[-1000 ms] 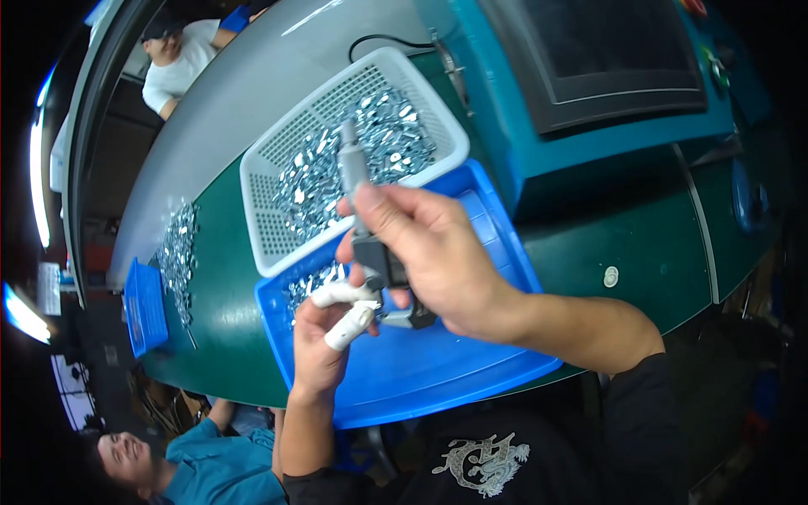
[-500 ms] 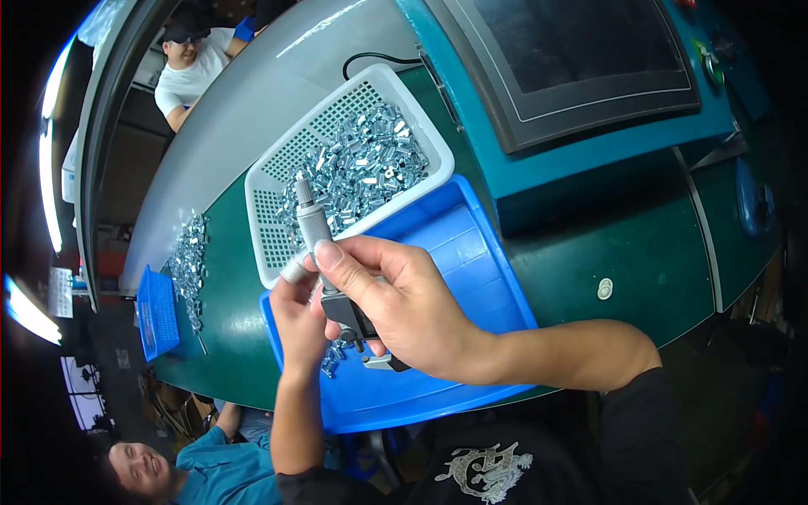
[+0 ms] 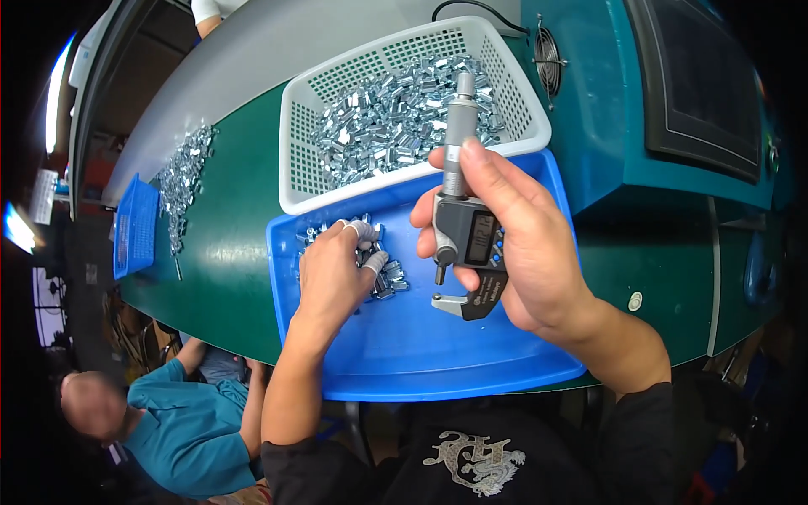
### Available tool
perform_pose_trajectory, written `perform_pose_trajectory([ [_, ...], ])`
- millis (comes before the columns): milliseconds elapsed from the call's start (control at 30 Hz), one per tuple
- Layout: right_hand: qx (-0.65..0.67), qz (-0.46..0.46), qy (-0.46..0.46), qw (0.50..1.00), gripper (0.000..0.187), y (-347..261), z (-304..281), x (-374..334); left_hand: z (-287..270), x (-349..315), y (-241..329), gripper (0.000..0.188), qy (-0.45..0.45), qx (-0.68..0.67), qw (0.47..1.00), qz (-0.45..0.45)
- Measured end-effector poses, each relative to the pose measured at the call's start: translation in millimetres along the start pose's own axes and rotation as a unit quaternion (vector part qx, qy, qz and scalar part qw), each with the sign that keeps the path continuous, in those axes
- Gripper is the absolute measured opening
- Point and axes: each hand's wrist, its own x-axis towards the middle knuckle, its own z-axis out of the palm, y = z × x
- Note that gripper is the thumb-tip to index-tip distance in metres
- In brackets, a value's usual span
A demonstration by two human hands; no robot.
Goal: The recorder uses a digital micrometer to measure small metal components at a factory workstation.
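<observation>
My right hand (image 3: 543,252) grips a digital micrometer (image 3: 455,215), its thimble pointing up and its small display turned toward me. Nothing sits between the micrometer's jaws, just left of its dark frame. At the left end of the blue tray (image 3: 438,370), my left hand (image 3: 328,273) reaches into a heap of small shiny metal pieces (image 3: 389,282). Whitish covers sit on its thumb and a fingertip. The thumb and that finger are apart, with loose pieces showing between them; the other fingertips are partly hidden.
Behind the tray stands a white perforated basket (image 3: 290,160) full of similar metal pieces. Farther left are another heap (image 3: 187,168) and a small blue basket (image 3: 137,227). A teal machine (image 3: 598,126) with a screen stands at right. A person in teal (image 3: 189,421) sits at lower left.
My left hand has left the micrometer and gone down to the metal pieces in the tray. My right hand has moved right with the micrometer, and the display now faces me. The view has shifted.
</observation>
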Motion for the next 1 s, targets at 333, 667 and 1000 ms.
perform_pose_trajectory([
  [333, -0.009, 0.008, 0.006, 1.000, 0.047, 2, -1, 2, 11, -7, -2, 0.024, 0.021, -0.004, 1.000, 0.020],
  [667, -0.010, 0.002, 0.007, 1.000, 0.051, -1, -2, 4, 4, -2, 8, 0.010, -0.025, -0.240, 0.970, 0.000],
  [1000, 0.028, 0.006, 0.020, 0.999, 0.059, 2, -8, 8, -6, -22, 26, 0.022, -0.128, -0.707, 0.695, -0.005],
])
